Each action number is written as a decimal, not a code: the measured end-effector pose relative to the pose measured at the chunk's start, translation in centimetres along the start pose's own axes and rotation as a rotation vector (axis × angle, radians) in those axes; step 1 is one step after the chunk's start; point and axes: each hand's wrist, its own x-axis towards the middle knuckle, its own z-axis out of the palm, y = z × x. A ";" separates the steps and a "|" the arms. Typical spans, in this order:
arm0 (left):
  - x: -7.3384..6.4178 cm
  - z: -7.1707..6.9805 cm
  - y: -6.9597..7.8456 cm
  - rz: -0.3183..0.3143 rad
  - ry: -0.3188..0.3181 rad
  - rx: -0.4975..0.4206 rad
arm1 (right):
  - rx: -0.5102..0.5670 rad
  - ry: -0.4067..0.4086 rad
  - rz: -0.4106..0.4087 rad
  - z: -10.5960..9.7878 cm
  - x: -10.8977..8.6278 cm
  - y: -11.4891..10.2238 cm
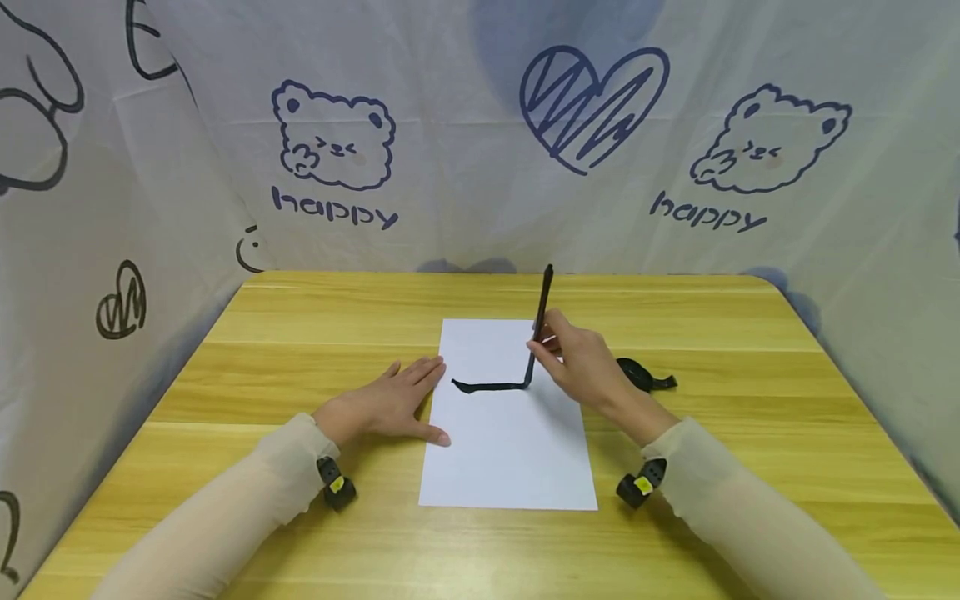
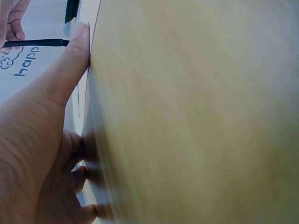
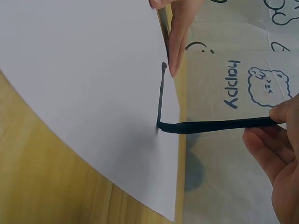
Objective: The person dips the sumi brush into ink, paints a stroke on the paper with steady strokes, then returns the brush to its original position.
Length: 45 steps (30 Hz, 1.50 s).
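Sleeved forearms (image 1: 225, 500) reach toward paper (image 1: 506, 458) — hands apart: left hand (image 1: 386, 404) lies across its edge, presumably steadying it; right hand (image 1: 585, 358) pinches brush pen (image 1: 546, 292), tip at black line (image 1: 495, 387).

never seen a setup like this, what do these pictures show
No machine here: a person's left hand and right hand, both bare, at a wooden table. The wide picture is from a camera worn on the head; the others come from the left wrist camera and right wrist camera. On the table lies white paper. The right hand holds a black brush, its tip at the end of a black stroke. The left hand rests at the paper's left edge. A small black object lies to the paper's right.
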 end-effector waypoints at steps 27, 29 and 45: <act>0.1 0.1 -0.2 0.010 0.005 0.005 | 0.008 0.014 0.072 -1.4 -1.2 1.3; 0.1 0.1 -0.2 0.006 0.003 0.008 | 0.010 0.016 0.075 -1.5 -1.3 1.4; 0.1 0.0 0.1 -0.005 -0.004 0.002 | -0.010 0.035 0.091 -2.4 -1.9 1.9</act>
